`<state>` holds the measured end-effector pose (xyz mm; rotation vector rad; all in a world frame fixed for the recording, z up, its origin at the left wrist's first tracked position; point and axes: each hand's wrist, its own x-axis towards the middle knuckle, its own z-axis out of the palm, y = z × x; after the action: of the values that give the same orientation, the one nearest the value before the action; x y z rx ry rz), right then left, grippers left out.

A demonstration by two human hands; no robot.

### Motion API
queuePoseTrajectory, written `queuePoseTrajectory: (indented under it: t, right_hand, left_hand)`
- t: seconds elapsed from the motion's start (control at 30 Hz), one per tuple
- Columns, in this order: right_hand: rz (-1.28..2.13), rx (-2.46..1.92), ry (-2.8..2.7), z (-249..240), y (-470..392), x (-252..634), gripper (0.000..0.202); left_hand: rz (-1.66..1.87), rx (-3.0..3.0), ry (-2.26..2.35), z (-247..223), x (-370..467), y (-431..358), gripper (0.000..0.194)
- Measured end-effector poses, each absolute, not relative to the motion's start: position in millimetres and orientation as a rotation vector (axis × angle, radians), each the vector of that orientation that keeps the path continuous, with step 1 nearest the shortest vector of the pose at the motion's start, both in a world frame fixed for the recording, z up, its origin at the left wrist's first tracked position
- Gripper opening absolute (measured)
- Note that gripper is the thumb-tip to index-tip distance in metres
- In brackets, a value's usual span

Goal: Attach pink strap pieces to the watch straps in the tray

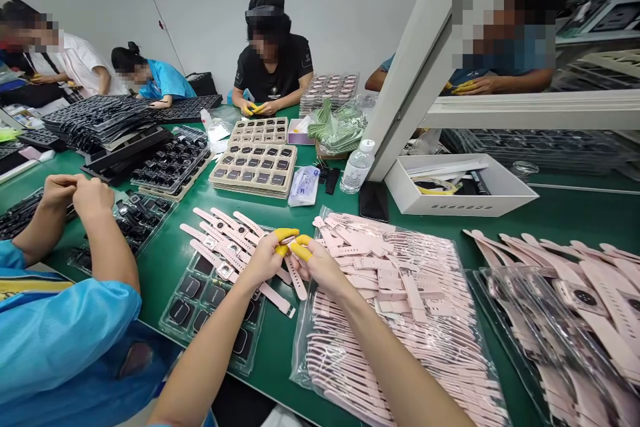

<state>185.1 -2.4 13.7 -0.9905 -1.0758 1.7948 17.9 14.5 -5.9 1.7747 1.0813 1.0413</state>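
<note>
My left hand and my right hand meet above the bench, yellow covers on their fingertips. Both are closed, pinching a small pink watch whose body is mostly hidden by the fingers; a pink strap hangs below them. To the left, several pink-strapped watches lie across a clear tray with dark square watch faces in its pockets. Under my right forearm is a large clear bag packed with pink watch straps, and loose straps lie on top.
A co-worker's hands are close on the left. Beige trays of dark squares, a water bottle, a black phone and a white box stand farther back. Stacked trays of pink watches fill the right side.
</note>
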Motion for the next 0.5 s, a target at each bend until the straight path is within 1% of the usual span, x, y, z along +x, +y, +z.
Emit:
queuePoseTrajectory:
  t: [0.1,0.17,0.5]
  right_hand:
    - [1.847,-0.983,-1.132,13,-3,186,0.043]
    - [1.883,-0.971,-1.133,11,-2,187,0.042]
    - [1.837,-0.956,-0.964,-2,1,179,0.042]
  left_hand:
    - [1.024,2.016,1.036,-6,13,14,0.057]
    - [1.003,2.109,1.019,-5,11,15,0.063]
    - [1.040,2.146,1.066,-11,12,16,0.050]
